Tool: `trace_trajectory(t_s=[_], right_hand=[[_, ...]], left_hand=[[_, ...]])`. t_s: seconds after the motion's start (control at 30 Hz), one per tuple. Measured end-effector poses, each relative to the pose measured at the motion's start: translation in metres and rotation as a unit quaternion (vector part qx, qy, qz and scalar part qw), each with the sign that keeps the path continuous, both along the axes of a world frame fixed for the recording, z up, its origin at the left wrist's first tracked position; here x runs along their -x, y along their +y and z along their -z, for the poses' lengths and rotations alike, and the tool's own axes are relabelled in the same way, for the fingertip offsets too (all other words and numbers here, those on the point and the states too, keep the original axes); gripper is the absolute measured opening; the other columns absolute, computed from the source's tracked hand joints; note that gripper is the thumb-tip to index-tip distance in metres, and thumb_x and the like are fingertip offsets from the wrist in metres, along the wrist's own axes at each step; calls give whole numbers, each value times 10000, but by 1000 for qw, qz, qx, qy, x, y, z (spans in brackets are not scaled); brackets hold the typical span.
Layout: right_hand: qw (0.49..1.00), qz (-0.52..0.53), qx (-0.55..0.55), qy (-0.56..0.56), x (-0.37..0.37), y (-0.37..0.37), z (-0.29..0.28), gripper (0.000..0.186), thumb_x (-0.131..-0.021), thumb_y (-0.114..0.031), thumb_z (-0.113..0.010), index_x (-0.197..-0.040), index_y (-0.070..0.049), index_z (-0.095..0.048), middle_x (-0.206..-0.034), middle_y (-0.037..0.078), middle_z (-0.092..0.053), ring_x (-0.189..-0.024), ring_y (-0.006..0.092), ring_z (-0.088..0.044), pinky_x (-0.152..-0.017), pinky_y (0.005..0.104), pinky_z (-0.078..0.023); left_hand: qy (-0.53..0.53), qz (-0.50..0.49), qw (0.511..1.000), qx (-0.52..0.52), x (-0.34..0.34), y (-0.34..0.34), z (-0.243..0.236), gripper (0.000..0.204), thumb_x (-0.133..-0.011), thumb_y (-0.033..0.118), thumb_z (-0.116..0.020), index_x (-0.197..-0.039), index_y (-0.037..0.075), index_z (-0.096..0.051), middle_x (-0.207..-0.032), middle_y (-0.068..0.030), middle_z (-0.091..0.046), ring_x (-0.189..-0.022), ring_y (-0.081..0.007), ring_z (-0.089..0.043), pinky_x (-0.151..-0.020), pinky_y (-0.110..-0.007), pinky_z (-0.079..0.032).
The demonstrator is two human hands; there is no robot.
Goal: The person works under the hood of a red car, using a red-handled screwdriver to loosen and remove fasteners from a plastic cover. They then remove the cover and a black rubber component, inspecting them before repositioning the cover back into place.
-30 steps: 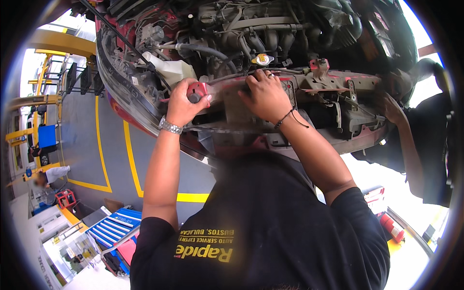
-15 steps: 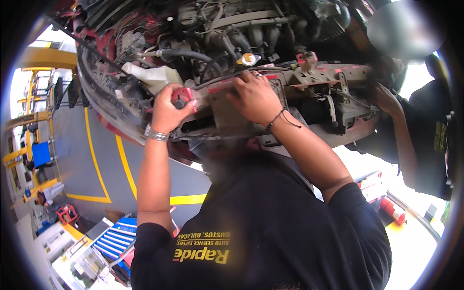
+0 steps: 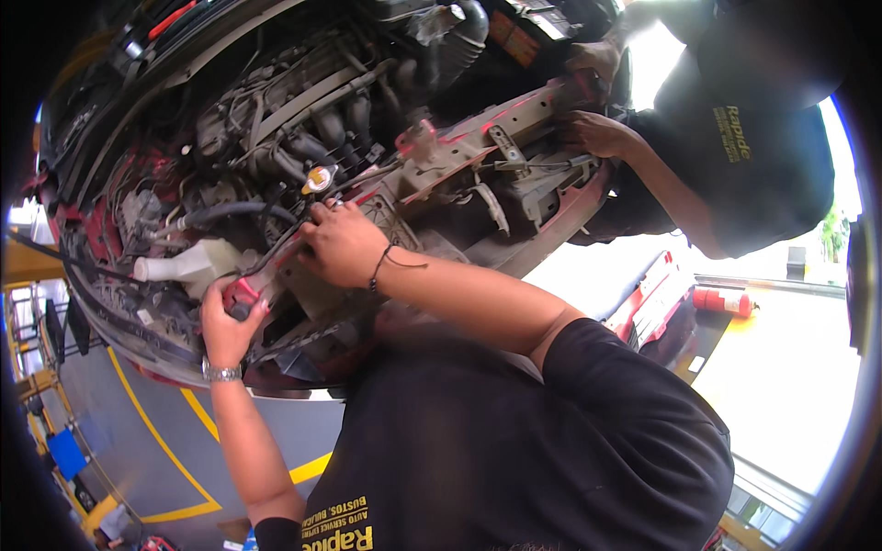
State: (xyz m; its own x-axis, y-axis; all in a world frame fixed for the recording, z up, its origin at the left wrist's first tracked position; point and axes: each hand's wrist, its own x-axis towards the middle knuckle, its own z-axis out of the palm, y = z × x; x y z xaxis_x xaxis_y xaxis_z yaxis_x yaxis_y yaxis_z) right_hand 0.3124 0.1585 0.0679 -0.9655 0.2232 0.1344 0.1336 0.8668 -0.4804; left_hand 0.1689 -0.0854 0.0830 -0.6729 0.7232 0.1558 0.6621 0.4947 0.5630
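A long red and bare-metal radiator support (image 3: 459, 151) runs slantwise across the front of the engine bay. My left hand (image 3: 230, 329) grips its red left end, thumb and forefinger curved around it. My right hand (image 3: 349, 244) is closed over the support's upper edge farther along, fingertips bent over the far side and partly hidden. Just beyond the right hand sits a yellow and white radiator cap (image 3: 318, 179). A whitish plastic reservoir (image 3: 195, 264) with a spout stands beyond my left hand.
A co-worker's hand (image 3: 597, 135) touches the support's far right end. The engine (image 3: 303, 119) and a black hose (image 3: 243, 210) lie beyond the support. Behind at right are a red fire extinguisher (image 3: 721, 301) and a red body panel (image 3: 652, 296). Yellow lines mark the grey floor (image 3: 152, 450).
The view has turned, so the support now slants up to the right and my hands appear farther left. Both keep their hold. More of the co-worker's hands shows.
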Motion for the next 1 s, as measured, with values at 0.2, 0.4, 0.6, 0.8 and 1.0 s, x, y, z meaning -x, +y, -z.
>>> trace_trajectory(t_s=[0.2,0.4,0.6,0.8,1.0], right_hand=[[1000,-1,24,-8,0,0,6,428,-900,-416,-664,-1105,-47,-734,-1213,188,-631,-1176,338,-592,-983,461,-444],[1000,6,20,-13,1,-2,0,456,-902,-445,-657,-1096,-40,-731,-1172,190,-648,-1170,336,-599,-965,458,-444],[1000,1,19,3,2,-3,-2,426,-911,-419,-652,-1084,-38,-732,-1157,184,-655,-1140,339,-610,-957,464,-446],[999,-16,9,-28,-5,2,-4,403,-923,-391,-659,-1132,-48,-699,-1169,163,-639,-1171,341,-593,-989,461,-460],[979,-105,134,110,-70,-23,-38,390,-918,-278,-724,-1205,-20,-663,-1220,182,-634,-1200,368,-600,-1041,484,-467]], left_hand=[[-40,-27,999,-11,0,-3,9,574,-727,219,-894,-1167,-17,-612,-1069,-176,-682,-990,-337,-657,-915,-419,-512],[-45,-39,998,-27,1,-7,19,555,-748,220,-874,-1176,-19,-614,-1064,-165,-676,-981,-321,-655,-913,-408,-513],[-73,-41,996,-29,4,-8,15,555,-746,219,-876,-1178,-13,-615,-1055,-135,-674,-956,-263,-645,-903,-385,-512],[-23,-41,997,-56,-9,-3,12,541,-735,209,-885,-1152,-7,-616,-1042,-144,-670,-958,-285,-650,-902,-396,-518],[-24,-39,999,-26,-6,-1,7,541,-737,213,-894,-1148,-4,-617,-1044,-157,-683,-935,-318,-669,-876,-400,-531]])
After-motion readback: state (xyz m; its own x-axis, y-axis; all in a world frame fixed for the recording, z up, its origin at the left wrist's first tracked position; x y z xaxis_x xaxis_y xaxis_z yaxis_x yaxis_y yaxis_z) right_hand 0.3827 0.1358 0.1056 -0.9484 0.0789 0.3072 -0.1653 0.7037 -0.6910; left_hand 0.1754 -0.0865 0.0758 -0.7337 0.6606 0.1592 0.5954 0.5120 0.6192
